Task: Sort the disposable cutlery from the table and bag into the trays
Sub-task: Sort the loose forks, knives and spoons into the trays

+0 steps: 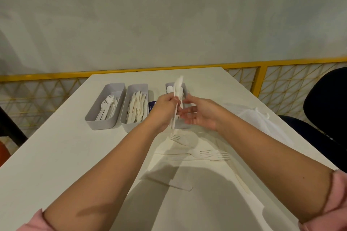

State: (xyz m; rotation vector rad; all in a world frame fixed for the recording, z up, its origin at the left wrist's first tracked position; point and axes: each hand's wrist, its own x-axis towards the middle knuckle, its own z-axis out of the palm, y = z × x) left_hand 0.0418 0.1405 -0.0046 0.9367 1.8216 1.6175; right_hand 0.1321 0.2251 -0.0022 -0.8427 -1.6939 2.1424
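Three grey trays stand in a row on the white table: a fork tray (92, 118), a knife tray (124, 124) and a spoon tray (167, 86), the last mostly hidden behind my hands. My left hand (165, 110) grips a bundle of white spoons (177, 85) upright, bowls up, above the spoon tray. My right hand (199, 114) is beside the bundle, palm toward it, its fingertips touching the handles. Loose forks (212, 154) and a knife (178, 186) lie on the table nearer to me.
A clear plastic bag (257, 118) lies crumpled at the table's right edge, by a black chair (326, 110). A small blue-labelled item (151, 106) sits between the knife and spoon trays. A yellow railing (261, 78) runs behind the table.
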